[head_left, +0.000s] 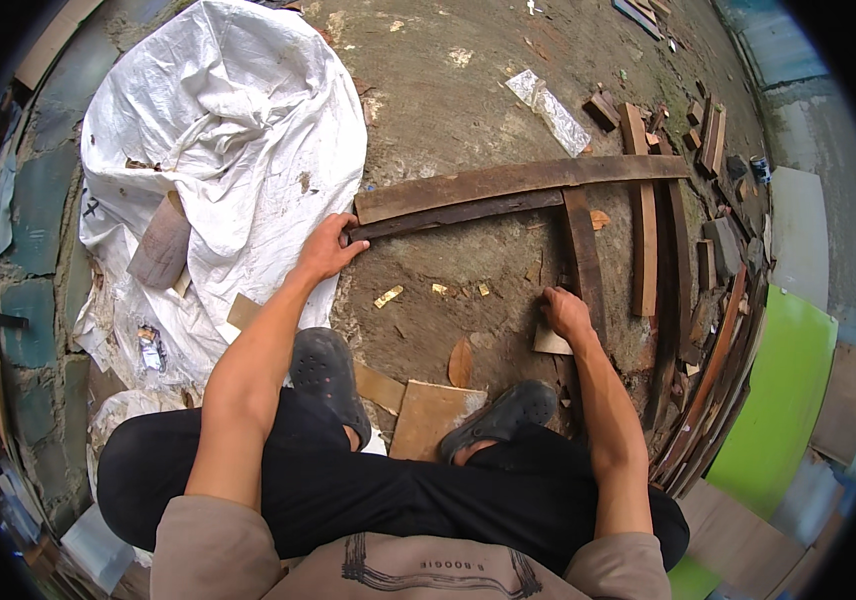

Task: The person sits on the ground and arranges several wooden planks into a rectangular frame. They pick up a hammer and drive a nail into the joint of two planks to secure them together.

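My left hand (330, 248) is closed round the left end of a dark wooden strip (468, 215). Along the strip's far side lies a longer brown wooden plank (518, 180), running to the right. My right hand (570, 316) is curled with the fingers turned under, beside a dark wooden slat (583, 240) that reaches from the plank toward me. What its fingers hold, if anything, is hidden. A small light-coloured flat piece (550, 341) lies just below that hand. Farther right, a brown wooden batten (640, 220) and another dark slat (680, 270) pass beneath the plank.
A large white woven sack (248, 120) spreads at the left, with a wood offcut (162, 245) on it. My dark clogs (326, 380) flank a brown board (433, 418). Crumpled clear plastic (548, 108) lies beyond the plank. Stacked wood strips (713, 370) and a green panel (778, 400) line the right.
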### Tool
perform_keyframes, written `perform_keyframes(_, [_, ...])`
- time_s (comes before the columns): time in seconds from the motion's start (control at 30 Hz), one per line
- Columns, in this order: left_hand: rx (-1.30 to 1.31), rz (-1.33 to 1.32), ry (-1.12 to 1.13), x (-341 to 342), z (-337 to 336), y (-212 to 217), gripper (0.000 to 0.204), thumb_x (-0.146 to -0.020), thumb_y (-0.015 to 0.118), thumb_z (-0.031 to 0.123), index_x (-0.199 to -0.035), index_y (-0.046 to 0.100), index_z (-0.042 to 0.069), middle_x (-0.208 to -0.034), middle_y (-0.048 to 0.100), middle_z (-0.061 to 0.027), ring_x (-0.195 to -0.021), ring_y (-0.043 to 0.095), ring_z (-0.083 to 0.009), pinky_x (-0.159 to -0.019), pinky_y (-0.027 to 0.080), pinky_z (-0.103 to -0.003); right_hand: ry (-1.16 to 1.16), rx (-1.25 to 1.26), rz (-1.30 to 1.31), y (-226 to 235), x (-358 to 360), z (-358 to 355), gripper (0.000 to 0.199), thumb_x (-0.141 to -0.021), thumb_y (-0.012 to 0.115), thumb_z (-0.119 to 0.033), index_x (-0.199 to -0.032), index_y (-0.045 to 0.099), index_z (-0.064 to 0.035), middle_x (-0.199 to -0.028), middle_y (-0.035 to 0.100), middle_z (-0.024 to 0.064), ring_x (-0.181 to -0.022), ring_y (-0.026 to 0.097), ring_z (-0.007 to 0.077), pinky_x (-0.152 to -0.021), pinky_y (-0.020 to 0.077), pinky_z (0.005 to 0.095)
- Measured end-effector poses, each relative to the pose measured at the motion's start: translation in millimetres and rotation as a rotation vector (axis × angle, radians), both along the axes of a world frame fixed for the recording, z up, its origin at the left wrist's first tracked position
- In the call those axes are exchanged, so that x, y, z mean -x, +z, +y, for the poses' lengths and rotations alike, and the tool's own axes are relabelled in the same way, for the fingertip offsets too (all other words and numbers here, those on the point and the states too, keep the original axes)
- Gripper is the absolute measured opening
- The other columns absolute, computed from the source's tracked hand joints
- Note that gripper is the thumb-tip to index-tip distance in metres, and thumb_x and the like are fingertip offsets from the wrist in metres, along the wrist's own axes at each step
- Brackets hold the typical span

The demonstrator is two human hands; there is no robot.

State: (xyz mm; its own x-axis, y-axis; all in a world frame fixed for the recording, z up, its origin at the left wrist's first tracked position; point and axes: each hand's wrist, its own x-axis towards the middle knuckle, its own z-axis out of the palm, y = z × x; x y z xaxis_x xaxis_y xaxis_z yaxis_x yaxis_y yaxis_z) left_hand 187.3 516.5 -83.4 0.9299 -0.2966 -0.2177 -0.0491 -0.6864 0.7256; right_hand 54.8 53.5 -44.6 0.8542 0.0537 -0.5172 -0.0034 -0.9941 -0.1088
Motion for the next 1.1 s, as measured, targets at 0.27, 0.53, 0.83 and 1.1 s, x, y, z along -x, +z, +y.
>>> perform_keyframes(0.27, [-0.017,0.005,0.018,5.7,-0.1,2.4,0.042,-0.083,0.078,0.031,-0.116,0.062,0.010,-0.090,0.055,-0.0069,-0.077,0.056,-0.0243,-0.072,0.046,-0.039,0.119,-0.030,-0.106,-12.0,11.7,-2.6,0.014,-0.091,0.055,-0.011,-0.101,0.056,-0.0026,-0.098,0.059,0.0163,-0.101,0.060,0.0363,-0.081,0.0524,0.0465])
perform_keyframes(0.53, [-0.001,-0.028,0.029,8.1,-2.4,-0.5,0.040,-0.083,0.078,0.031,-0.115,0.063,0.011,-0.090,0.055,-0.0064,-0.078,0.057,-0.0247,-0.072,0.047,-0.040,0.075,-0.088,-0.098,-21.5,7.5,-10.6,0.014,-0.092,0.053,-0.011,-0.102,0.051,-0.0013,-0.096,0.059,0.0212,-0.096,0.059,0.0429,-0.081,0.0497,0.0494])
perform_keyframes(0.83, [0.006,-0.060,0.054,9.4,-1.5,0.3,0.039,-0.081,0.080,0.029,-0.113,0.066,0.011,-0.090,0.057,-0.0048,-0.075,0.058,-0.0215,-0.070,0.048,-0.037,-0.001,-0.240,-0.077,-9.2,2.8,-7.6,0.015,-0.091,0.058,-0.014,-0.100,0.055,-0.0024,-0.104,0.061,0.0202,-0.102,0.060,0.0419,-0.083,0.0500,0.0495])
perform_keyframes(1.1, [0.018,-0.113,0.068,11.6,-3.2,-2.3,0.040,-0.080,0.081,0.027,-0.113,0.066,0.008,-0.086,0.058,-0.0053,-0.073,0.057,-0.0204,-0.068,0.048,-0.036,0.060,-0.143,-0.083,-16.0,8.6,-2.7,0.020,-0.092,0.062,-0.019,-0.099,0.054,-0.0017,-0.098,0.061,0.0192,-0.099,0.061,0.0411,-0.081,0.0505,0.0489])
